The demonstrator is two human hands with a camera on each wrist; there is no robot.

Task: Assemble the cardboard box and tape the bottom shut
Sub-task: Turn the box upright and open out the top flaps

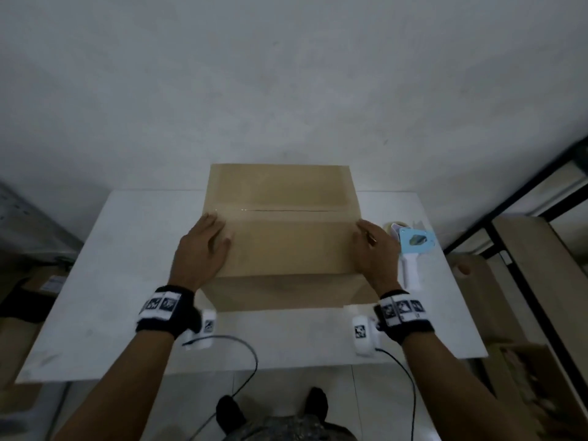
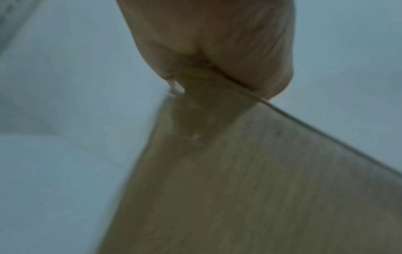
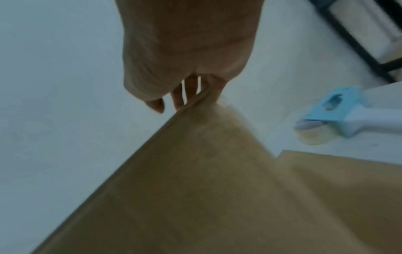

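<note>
A brown cardboard box [image 1: 286, 246] stands on the white table [image 1: 111, 281] with its upper flaps folded shut. A glossy strip of clear tape [image 1: 286, 210] runs along their seam. My left hand [image 1: 206, 246] lies with straight fingers on the top at the left edge; the left wrist view shows the palm [image 2: 217, 43] pressed on the box [image 2: 261, 189] edge. My right hand [image 1: 372, 246] rests the same way over the right edge, fingers [image 3: 187, 89] reaching onto the top of the box [image 3: 195, 197]. A blue and white tape dispenser [image 1: 413, 246] [image 3: 339, 113] lies just right of it.
A flap [image 3: 348, 171] sticks out flat on the table at the box's lower right. More cardboard boxes [image 1: 525, 249] and a black frame [image 1: 515, 198] stand right of the table. Cables [image 1: 248, 361] hang from both wrists over the near edge.
</note>
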